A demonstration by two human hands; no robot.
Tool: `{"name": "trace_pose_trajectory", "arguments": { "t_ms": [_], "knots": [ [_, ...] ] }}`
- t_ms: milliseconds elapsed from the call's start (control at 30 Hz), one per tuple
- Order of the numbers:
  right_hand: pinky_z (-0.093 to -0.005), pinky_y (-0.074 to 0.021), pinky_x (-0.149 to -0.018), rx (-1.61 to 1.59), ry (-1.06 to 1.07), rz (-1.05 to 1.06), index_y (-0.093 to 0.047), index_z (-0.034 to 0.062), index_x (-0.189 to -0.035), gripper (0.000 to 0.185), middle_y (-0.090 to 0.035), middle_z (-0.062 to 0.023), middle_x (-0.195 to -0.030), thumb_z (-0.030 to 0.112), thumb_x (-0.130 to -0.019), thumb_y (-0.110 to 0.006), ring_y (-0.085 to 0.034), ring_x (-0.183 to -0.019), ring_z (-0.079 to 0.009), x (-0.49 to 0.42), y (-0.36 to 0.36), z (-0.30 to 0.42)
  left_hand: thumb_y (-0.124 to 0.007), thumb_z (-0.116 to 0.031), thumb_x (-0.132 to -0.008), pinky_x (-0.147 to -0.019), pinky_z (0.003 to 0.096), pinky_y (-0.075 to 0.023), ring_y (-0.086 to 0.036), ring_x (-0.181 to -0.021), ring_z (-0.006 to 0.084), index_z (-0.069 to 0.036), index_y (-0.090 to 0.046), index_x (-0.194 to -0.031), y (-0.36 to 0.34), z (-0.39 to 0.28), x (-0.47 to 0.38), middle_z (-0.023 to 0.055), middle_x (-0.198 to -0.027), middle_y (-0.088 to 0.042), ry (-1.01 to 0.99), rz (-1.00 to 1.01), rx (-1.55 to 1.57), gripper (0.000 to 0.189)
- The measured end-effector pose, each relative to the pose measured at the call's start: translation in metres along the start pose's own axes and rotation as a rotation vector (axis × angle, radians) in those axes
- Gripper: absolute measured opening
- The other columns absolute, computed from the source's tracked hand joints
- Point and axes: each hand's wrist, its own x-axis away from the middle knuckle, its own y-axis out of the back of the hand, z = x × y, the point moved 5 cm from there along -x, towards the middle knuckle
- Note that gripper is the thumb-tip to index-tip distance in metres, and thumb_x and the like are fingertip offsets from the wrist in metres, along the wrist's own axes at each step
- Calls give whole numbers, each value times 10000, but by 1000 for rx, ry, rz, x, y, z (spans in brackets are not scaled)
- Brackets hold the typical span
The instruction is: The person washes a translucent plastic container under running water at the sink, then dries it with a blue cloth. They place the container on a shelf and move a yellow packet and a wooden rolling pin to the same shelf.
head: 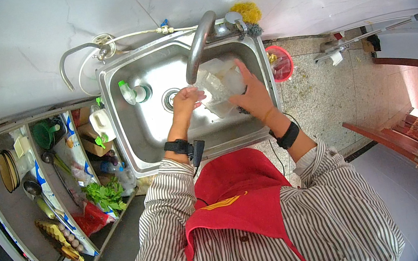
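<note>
Several clear plastic containers (pixel 213 84) lie jumbled in the right half of a stainless steel sink (pixel 144 134). Over their left edge is my left hand (pixel 187 102), its fingers curled; whether they grip the plastic is unclear. My right hand (pixel 256 96) spreads thumb and forefinger wide above the right side of the containers, with nothing held between them. A curved metal faucet (pixel 200 48) arches over the sink and partly covers the plastic. Left of my left hand, the drain (pixel 171 98) shows in the basin floor.
A green-and-white bottle (pixel 133 93) lies in the basin's left part. Yellow and grey scrubbers (pixel 247 13) sit behind the faucet base. To the right stands a red bin (pixel 280 64). Shelves at left hold leafy greens (pixel 105 194), eggs (pixel 71 238) and ladles (pixel 32 188).
</note>
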Motion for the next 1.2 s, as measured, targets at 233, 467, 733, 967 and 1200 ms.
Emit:
{"name": "trace_pose_trajectory", "arguments": {
  "t_ms": [233, 467, 733, 967, 1200],
  "knots": [
    [-305, -478, -876, -477, -249, 196, -411, 60, -1475, 870, -648, -150, -1136, 207, -683, -740, -608, -967, -214, -7, -18, -48, -573, -264, -872, -1001, 519, -460, -550, -1217, 363, -120, -343, -1499, -4, -6, 23, 167, -1345, -544, 77, 404, 640, 683],
    [-257, -504, -777, -815, -500, 499, -603, -21, -1254, 477, -668, -65, -976, 101, -793, -594, -618, -871, -146, -8, -36, -38, -584, -294, -873, -996, 531, -460, -567, -1193, 369, -110, -394, -1464, 18, 1, 30, 172, -1292, -574, 129, 411, 645, 647],
    [-321, -553, -676, -846, -672, 409, -698, 1, -978, 250, -690, -90, -910, 181, -813, -649, -670, -790, -200, -24, -73, -64, -594, -485, -917, -812, 491, -572, -649, -1053, 363, -132, -401, -1411, 39, 3, 39, 181, -1215, -598, 148, 306, 566, 638],
    [-387, -538, -731, 84, 240, 275, -717, 81, -794, 320, -660, -215, -762, 374, -876, -620, -655, -744, -369, -33, -96, -96, -634, -435, -900, -832, 461, -569, -607, -1107, 363, -158, -259, -1493, 22, 10, 46, 147, -1310, -489, 83, 129, 522, 754],
    [-410, -472, -922, 81, -65, -112, -621, 60, -1133, 411, -606, -236, -1015, 296, -803, -688, -589, -978, -416, -27, -30, -9, -633, -404, -838, -865, 441, -533, -536, -1165, 336, -223, -153, -1543, 18, 24, 61, 109, -1342, -428, 92, -81, 428, 871]
  ]
}}
